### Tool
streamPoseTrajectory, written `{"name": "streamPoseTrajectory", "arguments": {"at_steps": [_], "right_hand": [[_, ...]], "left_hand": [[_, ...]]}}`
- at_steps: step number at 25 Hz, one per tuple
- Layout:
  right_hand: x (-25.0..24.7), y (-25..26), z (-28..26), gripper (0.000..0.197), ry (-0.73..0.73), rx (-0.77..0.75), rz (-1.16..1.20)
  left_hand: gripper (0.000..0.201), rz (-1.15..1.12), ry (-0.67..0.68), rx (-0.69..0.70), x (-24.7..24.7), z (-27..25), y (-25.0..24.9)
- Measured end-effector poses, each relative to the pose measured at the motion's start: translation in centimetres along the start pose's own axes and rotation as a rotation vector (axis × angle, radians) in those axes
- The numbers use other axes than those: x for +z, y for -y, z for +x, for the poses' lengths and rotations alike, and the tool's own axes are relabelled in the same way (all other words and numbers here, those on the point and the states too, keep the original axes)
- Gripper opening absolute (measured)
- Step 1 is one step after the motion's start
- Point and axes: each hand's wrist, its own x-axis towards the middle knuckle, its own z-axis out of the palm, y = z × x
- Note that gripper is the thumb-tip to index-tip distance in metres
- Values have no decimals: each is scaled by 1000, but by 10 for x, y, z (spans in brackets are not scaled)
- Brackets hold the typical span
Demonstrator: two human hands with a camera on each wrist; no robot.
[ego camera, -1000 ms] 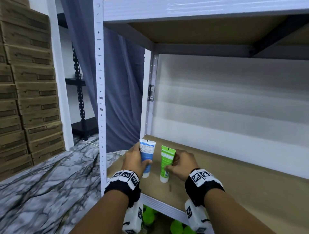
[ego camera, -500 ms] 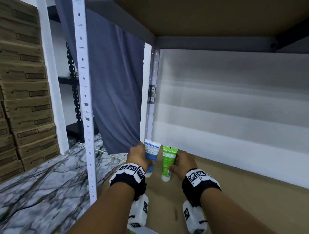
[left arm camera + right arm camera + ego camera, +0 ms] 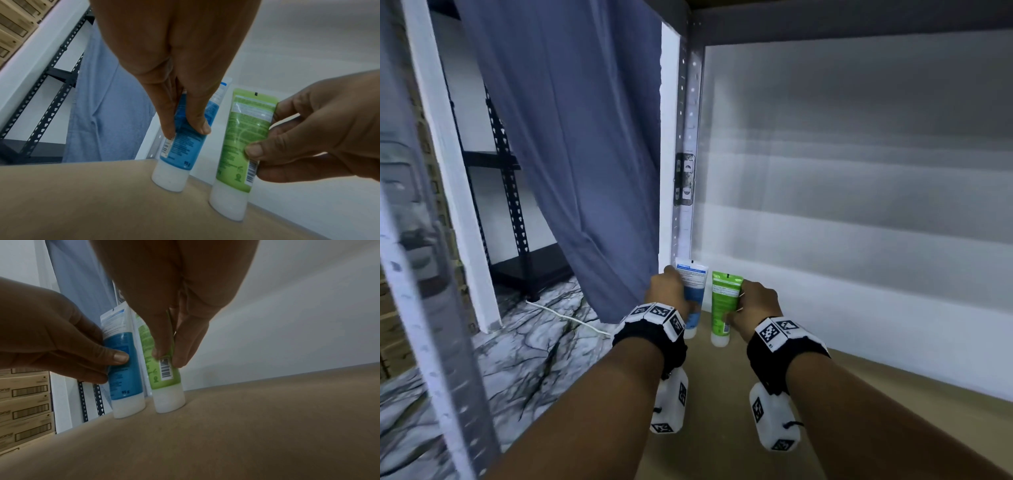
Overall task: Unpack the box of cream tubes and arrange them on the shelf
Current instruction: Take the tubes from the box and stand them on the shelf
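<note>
Holding two tubes upright on the shelf board (image 3: 722, 428), I have my left hand (image 3: 667, 294) pinched on the blue tube (image 3: 693, 291) and my right hand (image 3: 755, 305) pinched on the green tube (image 3: 724, 301). Both stand on their white caps, the blue tube just beside the rear corner post (image 3: 688, 171), the green tube next to it on the side away from that post, a narrow gap between them. A blue curtain (image 3: 571, 154) hangs beyond the post.

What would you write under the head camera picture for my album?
Two hands stand tubes cap-down on the shelf: left hand holds the blue tube, right hand the green tube.
</note>
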Motion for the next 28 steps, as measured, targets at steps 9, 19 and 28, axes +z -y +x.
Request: {"name": "streamPoseTrajectory", "arguments": {"at_steps": [9, 19, 28], "right_hand": [[21, -12, 43, 37, -66, 6, -10], [-5, -1, 0, 67, 72, 198, -14], [-32, 72, -156, 34, 184, 93, -15]], "left_hand": [[57, 41, 41, -42, 14, 38, -3], [53, 39, 54, -56, 1, -18, 5], [20, -108, 38, -134, -67, -172, 28]]}}
